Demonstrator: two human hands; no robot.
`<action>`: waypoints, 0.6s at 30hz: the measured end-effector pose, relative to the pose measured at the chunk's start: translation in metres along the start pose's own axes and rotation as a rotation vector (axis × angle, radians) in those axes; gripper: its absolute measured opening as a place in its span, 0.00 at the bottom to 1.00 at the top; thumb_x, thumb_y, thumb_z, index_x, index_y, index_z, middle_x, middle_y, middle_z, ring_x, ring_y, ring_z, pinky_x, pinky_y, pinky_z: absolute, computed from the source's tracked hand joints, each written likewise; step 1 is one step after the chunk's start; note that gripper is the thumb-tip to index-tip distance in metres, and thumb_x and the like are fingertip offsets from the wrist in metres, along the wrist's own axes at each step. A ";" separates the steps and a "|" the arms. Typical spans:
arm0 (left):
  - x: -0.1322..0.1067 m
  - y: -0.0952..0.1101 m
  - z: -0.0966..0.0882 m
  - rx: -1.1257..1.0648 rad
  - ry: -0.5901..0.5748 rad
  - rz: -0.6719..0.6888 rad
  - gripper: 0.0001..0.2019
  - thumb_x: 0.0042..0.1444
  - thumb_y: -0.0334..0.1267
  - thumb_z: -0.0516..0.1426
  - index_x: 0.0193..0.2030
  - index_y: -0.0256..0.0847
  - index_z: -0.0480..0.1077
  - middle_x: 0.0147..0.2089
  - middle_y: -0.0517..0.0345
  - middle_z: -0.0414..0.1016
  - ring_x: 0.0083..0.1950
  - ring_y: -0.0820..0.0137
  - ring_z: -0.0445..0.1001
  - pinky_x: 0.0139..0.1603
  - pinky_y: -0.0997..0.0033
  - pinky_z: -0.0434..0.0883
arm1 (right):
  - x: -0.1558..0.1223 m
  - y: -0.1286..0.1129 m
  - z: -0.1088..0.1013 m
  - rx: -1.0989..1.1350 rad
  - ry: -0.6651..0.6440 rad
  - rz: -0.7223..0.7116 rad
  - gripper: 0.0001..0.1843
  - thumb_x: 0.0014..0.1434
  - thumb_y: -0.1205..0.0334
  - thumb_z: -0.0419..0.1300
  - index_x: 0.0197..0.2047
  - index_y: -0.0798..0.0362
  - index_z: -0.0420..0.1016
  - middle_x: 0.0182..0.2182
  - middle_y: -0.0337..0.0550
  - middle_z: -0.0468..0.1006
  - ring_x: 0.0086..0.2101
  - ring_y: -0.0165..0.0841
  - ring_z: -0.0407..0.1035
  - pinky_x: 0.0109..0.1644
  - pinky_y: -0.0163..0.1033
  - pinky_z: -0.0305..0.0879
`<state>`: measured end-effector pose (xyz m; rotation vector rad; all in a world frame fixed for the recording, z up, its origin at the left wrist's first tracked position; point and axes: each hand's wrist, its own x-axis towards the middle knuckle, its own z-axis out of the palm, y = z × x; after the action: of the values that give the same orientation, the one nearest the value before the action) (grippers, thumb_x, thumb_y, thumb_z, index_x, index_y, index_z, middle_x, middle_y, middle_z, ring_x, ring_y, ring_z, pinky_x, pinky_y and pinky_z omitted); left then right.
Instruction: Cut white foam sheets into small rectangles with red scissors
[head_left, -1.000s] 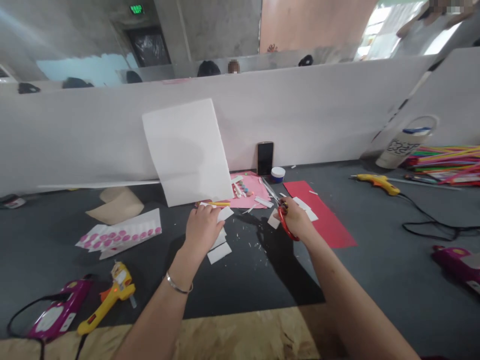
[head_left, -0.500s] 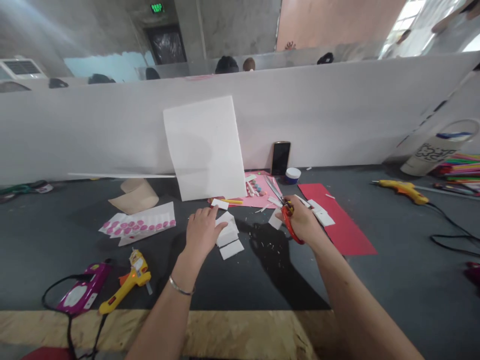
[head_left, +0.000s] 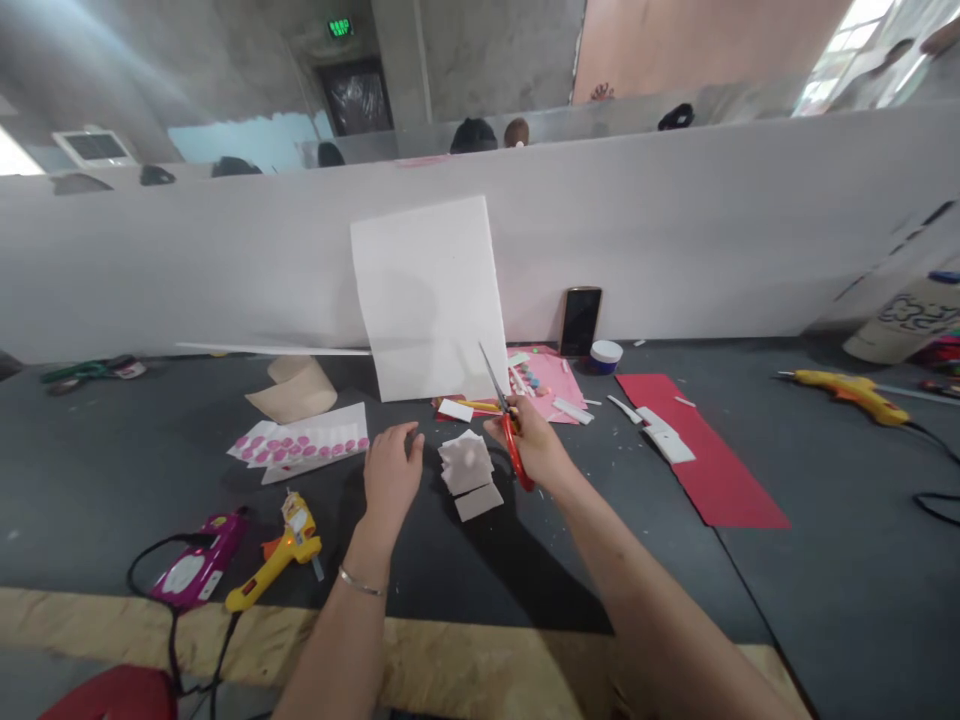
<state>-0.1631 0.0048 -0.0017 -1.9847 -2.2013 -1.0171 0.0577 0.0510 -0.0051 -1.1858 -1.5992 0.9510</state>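
Observation:
Red-handled scissors [head_left: 513,440] are in my right hand [head_left: 540,440], their blades pointing up and away across the white board's lower corner. The fingertips of this hand are just right of a small pile of white card pieces [head_left: 466,462]. To the left of the pile hovers my left hand [head_left: 393,472], fingers slightly bent, thumb apart, nothing in it. One small white card [head_left: 455,410] lies behind the pile, beside a yellow pencil-like stick [head_left: 484,406]. Pink paper [head_left: 561,385] with small coloured bits and white strips lies beyond the scissors.
A white board [head_left: 431,300] leans on the partition. Left are paper with pink dots [head_left: 300,445], a yellow glue gun [head_left: 277,555] and a purple device [head_left: 199,565]. Right are a phone [head_left: 580,320], a small jar [head_left: 605,356], red sheet [head_left: 720,470] and another glue gun [head_left: 847,393].
My right hand has moved left with the scissors, from near the red sheet to the card pile. My left hand has drawn back from the pile. The view has shifted slightly.

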 end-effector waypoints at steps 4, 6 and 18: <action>0.016 -0.014 0.009 -0.288 -0.002 -0.148 0.12 0.58 0.38 0.54 0.46 0.39 0.73 0.47 0.46 0.79 0.49 0.58 0.77 0.54 0.55 0.70 | -0.005 0.004 -0.018 -0.143 0.008 0.023 0.22 0.58 0.50 0.58 0.53 0.50 0.64 0.30 0.36 0.75 0.29 0.33 0.71 0.35 0.38 0.67; 0.034 -0.022 0.017 -0.347 0.022 -0.214 0.13 0.58 0.37 0.54 0.49 0.37 0.71 0.47 0.44 0.79 0.48 0.61 0.78 0.52 0.59 0.72 | -0.009 0.008 -0.031 -0.243 0.025 0.035 0.20 0.58 0.52 0.59 0.52 0.49 0.67 0.32 0.38 0.76 0.30 0.34 0.71 0.35 0.38 0.65; 0.149 -0.052 0.054 -0.446 0.162 -0.510 0.17 0.49 0.31 0.60 0.47 0.31 0.68 0.52 0.30 0.75 0.58 0.49 0.72 0.58 0.52 0.66 | -0.037 0.053 -0.059 -0.640 0.209 0.080 0.18 0.60 0.58 0.59 0.53 0.49 0.70 0.41 0.46 0.79 0.39 0.39 0.73 0.38 0.38 0.63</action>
<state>-0.2173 0.1627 -0.0055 -1.3854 -2.6216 -1.7888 0.1333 0.0317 -0.0448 -1.7268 -1.7450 0.3363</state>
